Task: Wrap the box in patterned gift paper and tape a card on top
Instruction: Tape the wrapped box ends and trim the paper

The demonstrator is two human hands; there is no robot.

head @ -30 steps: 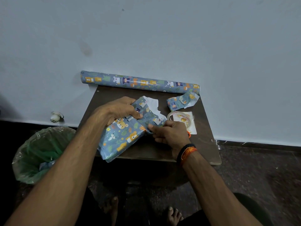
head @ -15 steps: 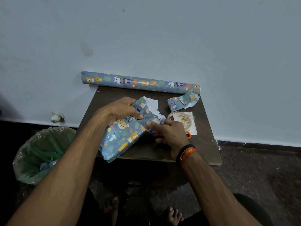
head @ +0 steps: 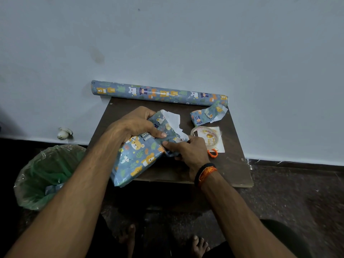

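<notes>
From the head view, a small dark brown table (head: pixel 232 164) stands against a pale wall, and along its far edge lies a roll of blue animal-print gift paper (head: pixel 160 93). Just in front of the roll's right end sits a crumpled offcut of the same paper (head: pixel 206 116), and nearer the person a roll of clear tape (head: pixel 204 137) rests on a white card (head: pixel 218 144), with an orange scissor handle (head: pixel 213 152) poking out from behind the right hand. To the left of the table, on the dark floor, a bin lined with a green plastic bag (head: pixel 46 175) holds a scrap of blue paper. The paper-wrapped box (head: pixel 137 157) lies tilted across the table's near-left part, its near corner overhanging the edge. The left hand (head: pixel 134 125) curls over the box's far end, thumb pressed on the paper — the right hand (head: pixel 188 151) pinches the loose fold at the open end, where white underside shows.
</notes>
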